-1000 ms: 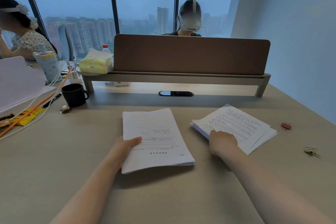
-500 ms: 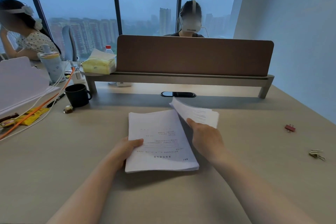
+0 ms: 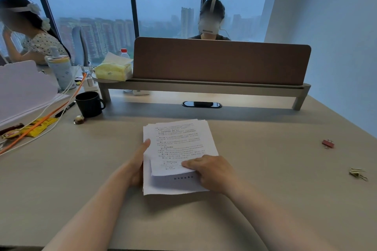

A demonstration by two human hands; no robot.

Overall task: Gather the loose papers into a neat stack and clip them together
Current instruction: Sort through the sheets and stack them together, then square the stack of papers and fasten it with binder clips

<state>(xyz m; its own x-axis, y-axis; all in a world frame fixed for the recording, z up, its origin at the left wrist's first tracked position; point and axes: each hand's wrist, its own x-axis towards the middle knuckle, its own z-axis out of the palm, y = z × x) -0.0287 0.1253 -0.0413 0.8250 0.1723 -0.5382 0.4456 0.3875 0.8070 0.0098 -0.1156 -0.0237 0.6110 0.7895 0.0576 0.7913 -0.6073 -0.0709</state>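
Left hand (image 3: 137, 166) lies flat, thumb extended; right hand (image 3: 214, 172) pinches, fingers (image 3: 190, 164) curled.

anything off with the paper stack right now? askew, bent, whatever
Yes. The upper batch of sheets sits askew on the lower pile: edges don't line up and its near edge stops short. Right hand grips that edge; left hand steadies the left side. No visible damage.
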